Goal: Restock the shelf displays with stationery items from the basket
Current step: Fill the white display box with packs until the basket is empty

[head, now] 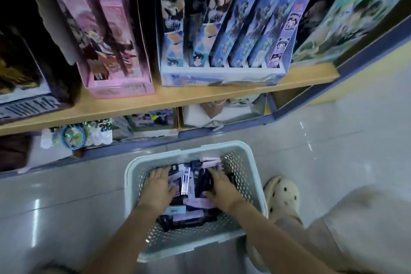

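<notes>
A pale perforated plastic basket (pixel 133 176) stands on the floor in front of the shelf. Inside it lie several small pink and black stationery boxes (pixel 189 184). Both my hands are down in the basket. My left hand (pixel 158 189) lies flat on the boxes at the left, fingers spread and fairly straight. My right hand (pixel 222 187) rests on the boxes at the right, fingers pointing toward the black packs in the middle. Above, a wooden shelf (pixel 200 95) carries a pink display box (pixel 115 69) and a blue display box (pixel 222 73) with several upright packs.
A green display (pixel 347 18) stands at the shelf's right end and a dark one (pixel 22 73) at the left. Below the shelf board sit trays of small goods (pixel 153 120). My foot in a cream clog (pixel 282 196) stands right of the basket on shiny tiles.
</notes>
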### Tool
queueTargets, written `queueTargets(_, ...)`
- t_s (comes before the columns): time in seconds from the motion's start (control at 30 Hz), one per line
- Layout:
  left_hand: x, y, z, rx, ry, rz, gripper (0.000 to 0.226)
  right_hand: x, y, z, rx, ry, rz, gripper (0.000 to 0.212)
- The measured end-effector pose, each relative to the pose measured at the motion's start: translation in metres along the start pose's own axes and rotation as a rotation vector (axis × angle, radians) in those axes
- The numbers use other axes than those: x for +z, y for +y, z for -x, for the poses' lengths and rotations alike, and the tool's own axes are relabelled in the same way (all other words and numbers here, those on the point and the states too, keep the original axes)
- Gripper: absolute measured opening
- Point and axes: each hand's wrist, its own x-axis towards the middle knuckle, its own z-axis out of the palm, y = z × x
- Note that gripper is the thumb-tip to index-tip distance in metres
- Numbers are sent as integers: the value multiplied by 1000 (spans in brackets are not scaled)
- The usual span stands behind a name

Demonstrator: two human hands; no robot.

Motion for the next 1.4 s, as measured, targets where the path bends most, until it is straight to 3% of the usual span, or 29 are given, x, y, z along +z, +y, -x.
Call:
queueTargets(0.13, 7, 0, -6, 11, 59, -93, 57, 2, 3, -6, -44, -16, 47, 70)
queueTargets(0.3, 16, -3, -8, 19, 132, -99, 56, 8, 7, -7, 17, -18, -41, 40)
queueTargets(0.4, 17, -3, -11, 19, 161, -119, 45, 9, 7, -9, 20, -24, -28, 35)
queueTargets(0.6, 13, 5, -8, 54, 136, -262, 26, -2, 4, -12, -6, 71, -237, 27)
queueTargets(0.73, 13, 20, 5, 69, 227, 68, 11, -12, -5, -11, -21, 199, -402, 24)
queueTargets(0.87, 13, 38, 13, -40, 156, 540, 18, -18, -19, -7, -33, 305, -548, 20)
queueTargets(0.97, 11, 44, 11, -164, 138, 706, 25, -19, -31, -1, -20, 364, -625, 19)
queueTargets(1.07, 6, 46, 8, -302, -23, 841, 13, -15, -41, 3, 8, 302, -663, 19)
queueTargets(1.13, 8, 41, 8, -359, -138, 902, 23, -10, -49, 6, 72, 255, -750, 20)
queueTargets(1.27, 6, 41, 18, -303, -263, 1040, 55, 3, -63, 15, 340, 209, -1071, 17)
queueTargets(1.33, 3, 44, 22, -244, -279, 1037, 50, 7, -67, 19, 340, 179, -1093, 19)
queueTargets(1.4, 2, 43, 26, -193, -268, 1068, 35, 8, -66, 22, 210, 192, -930, 19)
